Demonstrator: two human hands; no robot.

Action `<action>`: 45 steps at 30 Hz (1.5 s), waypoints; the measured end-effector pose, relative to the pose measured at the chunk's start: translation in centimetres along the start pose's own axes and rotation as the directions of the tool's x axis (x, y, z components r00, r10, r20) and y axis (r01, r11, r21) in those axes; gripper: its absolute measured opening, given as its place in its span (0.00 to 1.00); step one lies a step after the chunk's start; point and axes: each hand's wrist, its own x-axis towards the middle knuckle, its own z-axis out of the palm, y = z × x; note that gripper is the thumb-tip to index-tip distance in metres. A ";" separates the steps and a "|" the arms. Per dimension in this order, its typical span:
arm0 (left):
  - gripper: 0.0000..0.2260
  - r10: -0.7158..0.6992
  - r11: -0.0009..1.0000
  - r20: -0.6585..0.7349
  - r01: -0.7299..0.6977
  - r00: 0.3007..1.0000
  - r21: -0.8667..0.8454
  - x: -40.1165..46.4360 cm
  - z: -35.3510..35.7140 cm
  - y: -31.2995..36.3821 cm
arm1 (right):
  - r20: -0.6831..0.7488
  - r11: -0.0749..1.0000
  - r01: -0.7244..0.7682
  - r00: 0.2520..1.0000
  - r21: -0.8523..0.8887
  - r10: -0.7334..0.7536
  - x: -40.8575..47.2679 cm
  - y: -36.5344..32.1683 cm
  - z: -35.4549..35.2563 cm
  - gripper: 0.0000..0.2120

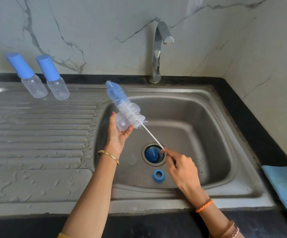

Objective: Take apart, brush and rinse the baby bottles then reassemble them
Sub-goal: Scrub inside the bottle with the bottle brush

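My left hand [118, 134] holds an open clear bottle body [124, 119] over the left part of the steel sink basin [199, 134]. My right hand [179, 166] pinches the thin wire handle of a blue and white bottle brush [122, 104], whose bristle head lies outside the bottle, slanting up to the left. A blue cap [152, 154] sits in the drain. A blue screw ring [158, 176] lies on the basin floor in front of it. A clear teat [132, 159] lies left of the drain. Two assembled bottles with blue caps [26, 75] [53, 77] stand on the drainboard.
The tap [159, 48] rises behind the basin with no water running. The ribbed drainboard [36, 134] on the left is wet. A blue cloth [283, 186] lies on the black counter at the right. Marble wall behind and to the right.
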 end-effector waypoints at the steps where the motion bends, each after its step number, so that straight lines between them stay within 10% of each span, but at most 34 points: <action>1: 0.15 0.018 1.000 0.002 -0.018 1.000 0.008 0.1 -0.1 0.0 | 0.000 0.999 0.015 1.000 -0.032 -0.015 -0.2 0.1 -0.1 0.15; 12: 0.11 0.021 1.000 -0.014 -0.022 1.000 -0.011 0.4 0.0 -1.0 | -0.070 0.993 -0.075 0.994 0.090 0.081 1.5 0.6 0.0 0.17; 16: 0.24 0.072 0.988 0.041 -0.066 0.997 -0.140 0.7 -0.8 -1.1 | 0.002 0.995 -0.016 1.000 0.100 0.016 1.2 1.1 -0.3 0.15; 29: 0.02 -0.034 0.987 0.079 0.046 0.996 -0.153 -0.7 0.0 -1.9 | -0.099 0.996 0.034 0.994 -0.078 -0.041 0.6 1.5 -0.6 0.16; 34: 0.16 -0.078 0.986 -0.026 0.074 0.997 -0.150 -0.8 -0.6 -1.4 | -0.039 0.998 0.056 0.998 -0.011 -0.056 0.4 1.8 -0.7 0.16; 45: 0.15 -0.141 0.959 0.062 0.152 0.988 -0.240 -0.3 -0.5 -1.7 | -0.055 0.999 0.023 0.998 0.030 -0.021 0.8 2.3 -1.0 0.15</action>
